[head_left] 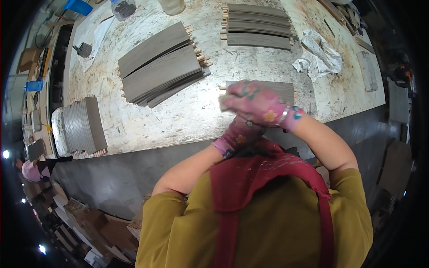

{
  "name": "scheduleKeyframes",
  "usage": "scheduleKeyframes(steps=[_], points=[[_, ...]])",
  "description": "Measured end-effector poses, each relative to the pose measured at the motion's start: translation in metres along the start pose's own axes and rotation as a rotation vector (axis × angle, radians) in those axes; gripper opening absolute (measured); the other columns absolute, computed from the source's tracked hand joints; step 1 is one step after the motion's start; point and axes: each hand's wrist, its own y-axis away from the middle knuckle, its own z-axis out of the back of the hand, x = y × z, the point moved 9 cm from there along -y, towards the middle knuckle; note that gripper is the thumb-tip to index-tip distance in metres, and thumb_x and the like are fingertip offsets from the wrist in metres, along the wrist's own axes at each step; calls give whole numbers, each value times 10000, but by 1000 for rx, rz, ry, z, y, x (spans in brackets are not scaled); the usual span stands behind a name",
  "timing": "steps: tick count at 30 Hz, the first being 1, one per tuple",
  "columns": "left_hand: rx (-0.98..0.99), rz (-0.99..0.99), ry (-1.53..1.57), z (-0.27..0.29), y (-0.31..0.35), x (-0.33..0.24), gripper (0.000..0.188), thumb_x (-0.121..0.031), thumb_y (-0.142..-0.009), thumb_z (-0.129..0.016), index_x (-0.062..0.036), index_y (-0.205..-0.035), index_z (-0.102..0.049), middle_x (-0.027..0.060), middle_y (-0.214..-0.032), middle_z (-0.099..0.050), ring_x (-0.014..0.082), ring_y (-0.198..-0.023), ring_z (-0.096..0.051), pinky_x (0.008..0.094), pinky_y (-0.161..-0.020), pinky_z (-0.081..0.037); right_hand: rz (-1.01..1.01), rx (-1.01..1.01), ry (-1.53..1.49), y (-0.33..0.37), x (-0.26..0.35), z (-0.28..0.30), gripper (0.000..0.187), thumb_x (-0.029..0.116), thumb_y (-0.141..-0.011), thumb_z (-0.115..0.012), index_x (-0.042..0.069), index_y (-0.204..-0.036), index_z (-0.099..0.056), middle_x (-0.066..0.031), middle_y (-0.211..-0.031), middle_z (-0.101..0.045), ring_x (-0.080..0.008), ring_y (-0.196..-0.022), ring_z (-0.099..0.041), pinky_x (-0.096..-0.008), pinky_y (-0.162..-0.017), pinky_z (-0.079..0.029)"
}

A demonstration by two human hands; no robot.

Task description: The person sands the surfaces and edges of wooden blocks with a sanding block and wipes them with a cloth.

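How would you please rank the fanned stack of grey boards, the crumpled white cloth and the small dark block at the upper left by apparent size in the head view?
1. Fanned stack of grey boards
2. Crumpled white cloth
3. Small dark block

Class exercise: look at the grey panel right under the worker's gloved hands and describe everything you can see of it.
The grey panel is a thin, flat, wood-like piece lying on the pale, scuffed workbench near its front edge. Small light wooden dowels stick out of its short ends. Its near part is hidden by the right hand in a pink flowered glove, which rests on its left end; the left hand sits below, mostly covered. Whether either grip closes on the panel cannot be told. A crumpled white cloth lies apart, beyond it.
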Motion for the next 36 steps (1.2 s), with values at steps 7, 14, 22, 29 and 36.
scheduleKeyframes(steps=[7,14,22,29,36], points=[[-119,-289,-572,26,-13,-55,453,-230,-757,-656,3,-1142,-603,169,-1193,-572,326,-1135,-548,464,-995,-444,-57,-81,242,-12,-63,8,351,128,-873,-612,186,-1220,-606,-144,-1093,-619,-331,-962,-621,-426,-800,-531],[-44,-235,-558,57,-32,-50,585,-261,-740,-712,-50,-1259,-545,180,-1296,-499,369,-1225,-467,488,-1062,-374,-413,-443,5,53,-102,68,338,158,-860,-648,134,-1197,-627,-155,-1158,-599,-338,-1073,-597,-386,-926,-489],[184,-153,-564,111,-95,-32,339,-326,-917,-592,-77,-1148,-595,195,-1043,-621,367,-940,-610,443,-821,-504,-677,-881,-700,196,-143,75,441,153,-871,-675,-9,-1272,-592,-99,-1251,-612,-180,-1135,-559,-298,-1014,-411],[259,-67,-663,69,-89,-27,723,-459,-803,-712,-156,-1414,-471,194,-1313,-480,390,-1162,-504,443,-983,-446,-788,-934,-921,228,-141,47,562,284,-850,-749,-7,-1298,-574,-57,-1170,-628,-127,-1043,-562,-252,-942,-435],[585,319,-363,97,-116,-5,546,-300,-905,-595,-96,-1400,-490,187,-1292,-588,349,-1172,-574,395,-1028,-446,-723,-968,-914,232,-132,50,510,270,-878,-707,-5,-1288,-579,-59,-1179,-622,-129,-1019,-571,-265,-930,-446]])
